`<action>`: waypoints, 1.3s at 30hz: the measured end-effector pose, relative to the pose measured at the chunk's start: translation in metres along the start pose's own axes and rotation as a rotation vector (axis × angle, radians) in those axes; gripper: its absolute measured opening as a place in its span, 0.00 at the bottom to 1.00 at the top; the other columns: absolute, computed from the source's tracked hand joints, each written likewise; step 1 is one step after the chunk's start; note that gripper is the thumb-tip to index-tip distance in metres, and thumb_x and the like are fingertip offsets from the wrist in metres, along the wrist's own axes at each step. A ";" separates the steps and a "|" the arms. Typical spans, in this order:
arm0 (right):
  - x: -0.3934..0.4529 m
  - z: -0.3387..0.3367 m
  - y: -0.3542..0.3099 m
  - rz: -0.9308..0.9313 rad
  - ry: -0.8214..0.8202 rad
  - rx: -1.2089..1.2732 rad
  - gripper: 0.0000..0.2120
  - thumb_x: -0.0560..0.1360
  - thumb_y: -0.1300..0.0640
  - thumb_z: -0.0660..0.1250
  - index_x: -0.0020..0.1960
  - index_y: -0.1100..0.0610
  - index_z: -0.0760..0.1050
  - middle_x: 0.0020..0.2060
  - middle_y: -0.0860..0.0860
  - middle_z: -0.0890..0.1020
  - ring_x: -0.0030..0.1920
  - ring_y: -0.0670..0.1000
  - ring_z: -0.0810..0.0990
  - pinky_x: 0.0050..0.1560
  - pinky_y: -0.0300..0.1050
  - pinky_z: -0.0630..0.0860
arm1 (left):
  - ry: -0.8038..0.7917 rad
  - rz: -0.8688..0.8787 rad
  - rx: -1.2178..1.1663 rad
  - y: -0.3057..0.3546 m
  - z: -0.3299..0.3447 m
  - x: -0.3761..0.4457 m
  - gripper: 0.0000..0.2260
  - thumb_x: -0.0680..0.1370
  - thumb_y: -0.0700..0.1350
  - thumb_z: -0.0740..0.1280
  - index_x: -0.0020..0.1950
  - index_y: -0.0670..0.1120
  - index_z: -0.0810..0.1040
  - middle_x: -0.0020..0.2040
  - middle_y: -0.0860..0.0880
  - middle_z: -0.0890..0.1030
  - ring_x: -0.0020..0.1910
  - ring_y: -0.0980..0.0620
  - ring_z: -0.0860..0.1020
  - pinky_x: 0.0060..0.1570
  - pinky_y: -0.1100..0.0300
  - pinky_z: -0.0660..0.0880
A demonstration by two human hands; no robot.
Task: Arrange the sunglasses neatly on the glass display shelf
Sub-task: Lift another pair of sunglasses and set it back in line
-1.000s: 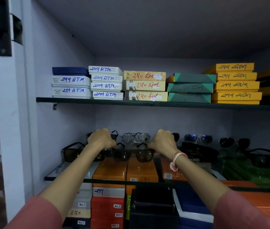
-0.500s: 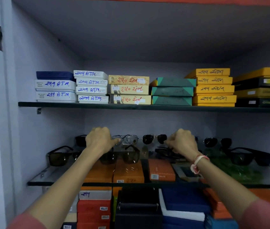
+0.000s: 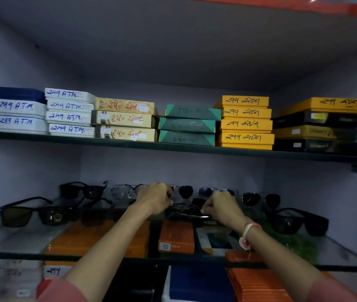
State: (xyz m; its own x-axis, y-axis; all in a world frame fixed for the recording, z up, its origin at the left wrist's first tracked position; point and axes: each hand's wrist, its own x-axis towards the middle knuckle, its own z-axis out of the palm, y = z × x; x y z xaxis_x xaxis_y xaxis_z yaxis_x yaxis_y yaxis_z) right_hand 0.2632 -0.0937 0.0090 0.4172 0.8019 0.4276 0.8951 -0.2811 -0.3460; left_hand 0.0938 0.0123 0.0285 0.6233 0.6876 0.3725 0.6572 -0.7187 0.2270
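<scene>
The glass display shelf [image 3: 347,251] carries two rows of sunglasses. A pair of black sunglasses [image 3: 184,211] lies at the middle of the front row. My left hand [image 3: 155,199] is closed on its left end and my right hand [image 3: 219,207] on its right end. Two dark pairs [image 3: 33,214] sit side by side at the front left, and another black pair [image 3: 297,221] at the front right. Along the back wall stand a black pair [image 3: 81,190], clear-lens glasses [image 3: 125,190], dark aviators [image 3: 185,191], a blue-lens pair [image 3: 208,190] and a dark round pair [image 3: 260,198].
The upper shelf [image 3: 173,148] holds stacks of white, beige, green, yellow and black boxes [image 3: 245,123]. Orange, blue and white boxes [image 3: 175,236] show through and below the glass. Cabinet walls close in on the left, back and right.
Both hands have moved right, off the dark pair left of centre and onto the black pair in the middle of the front row. The view has shifted right and up.
</scene>
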 end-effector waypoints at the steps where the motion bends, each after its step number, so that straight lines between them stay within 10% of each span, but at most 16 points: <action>1: 0.001 -0.002 0.003 -0.030 0.039 0.012 0.09 0.74 0.56 0.73 0.50 0.60 0.87 0.47 0.56 0.88 0.46 0.52 0.86 0.48 0.41 0.80 | -0.004 -0.004 -0.013 0.001 0.002 0.000 0.19 0.77 0.52 0.67 0.66 0.48 0.76 0.61 0.47 0.81 0.60 0.46 0.78 0.61 0.49 0.75; 7: 0.004 -0.011 0.008 -0.117 0.253 0.100 0.07 0.75 0.55 0.72 0.47 0.56 0.87 0.41 0.54 0.89 0.39 0.50 0.85 0.45 0.47 0.83 | 0.012 -0.065 -0.371 0.005 0.000 0.002 0.16 0.74 0.52 0.71 0.55 0.43 0.82 0.42 0.44 0.86 0.32 0.52 0.83 0.34 0.59 0.81; 20: -0.002 -0.003 -0.015 0.043 0.302 0.194 0.06 0.69 0.57 0.75 0.41 0.59 0.88 0.37 0.56 0.88 0.38 0.53 0.86 0.42 0.46 0.84 | 0.129 -0.274 -0.179 -0.013 -0.022 -0.011 0.13 0.71 0.51 0.73 0.30 0.46 0.79 0.36 0.46 0.83 0.39 0.46 0.80 0.35 0.59 0.71; 39: 0.000 0.010 -0.020 0.065 0.153 0.146 0.11 0.71 0.55 0.75 0.44 0.64 0.85 0.37 0.57 0.87 0.37 0.53 0.86 0.41 0.45 0.84 | 0.019 -0.297 -0.051 -0.021 -0.009 -0.004 0.18 0.70 0.52 0.74 0.29 0.45 0.70 0.29 0.50 0.74 0.35 0.49 0.76 0.36 0.57 0.72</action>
State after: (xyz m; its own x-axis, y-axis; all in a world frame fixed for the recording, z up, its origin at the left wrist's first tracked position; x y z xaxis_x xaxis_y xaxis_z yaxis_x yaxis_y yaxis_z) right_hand 0.2434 -0.0829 0.0075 0.5021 0.6922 0.5183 0.8380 -0.2415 -0.4893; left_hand 0.0735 0.0230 0.0306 0.3985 0.8667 0.2999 0.7873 -0.4911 0.3729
